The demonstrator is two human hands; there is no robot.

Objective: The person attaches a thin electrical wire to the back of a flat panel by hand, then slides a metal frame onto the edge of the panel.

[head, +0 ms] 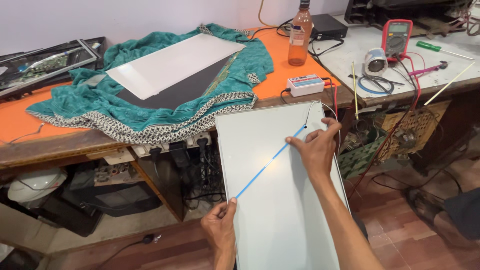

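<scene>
A large pale grey panel [270, 200] leans from the workbench edge down toward me. Across it runs a thin blue strip [270, 162], slanting from lower left to upper right. My left hand [220, 227] pinches the strip's lower end at the panel's left edge. My right hand [316, 147] pinches its upper end near the panel's top right, where a thin white wire [310, 111] leads away to a small white box [306, 85] on the bench.
An orange-topped bench [280, 60] carries a teal patterned cloth [90, 100], a white sheet [172, 62] on a dark panel, and a brown bottle [300, 35]. A second bench to the right holds a red multimeter [396, 39], a screwdriver, tape and cables. Power strips and clutter sit underneath.
</scene>
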